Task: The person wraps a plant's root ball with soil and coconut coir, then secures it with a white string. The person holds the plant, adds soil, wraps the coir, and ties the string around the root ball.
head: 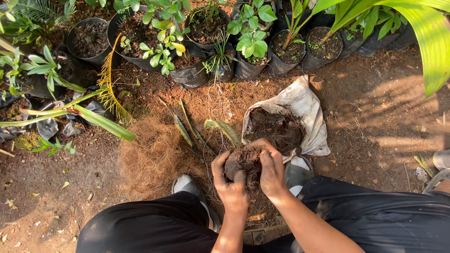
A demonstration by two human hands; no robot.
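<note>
1. Left hand (pixel 232 185) and right hand (pixel 272 168) both cup a dark soil ball (pixel 242 161), fingers clamped around it from either side, held above the ground (pixel 375 122) between the person's knees.
2. Long striped leaves (pixel 225 129) stick out from the ball's far side, pointing away from the person.
3. White sack (pixel 304 107) lies open just beyond the hands, dark soil (pixel 274 129) inside it.
4. Pile of brown coconut fibre (pixel 152 157) sits on the ground left of the hands, near the left knee.
5. Row of black plastic pots (pixel 190 75) with green plants lines the far edge of the ground.
6. Grey shoes (pixel 297 171) show under the hands, black trousers (pixel 375 215) at the near edge.
</note>
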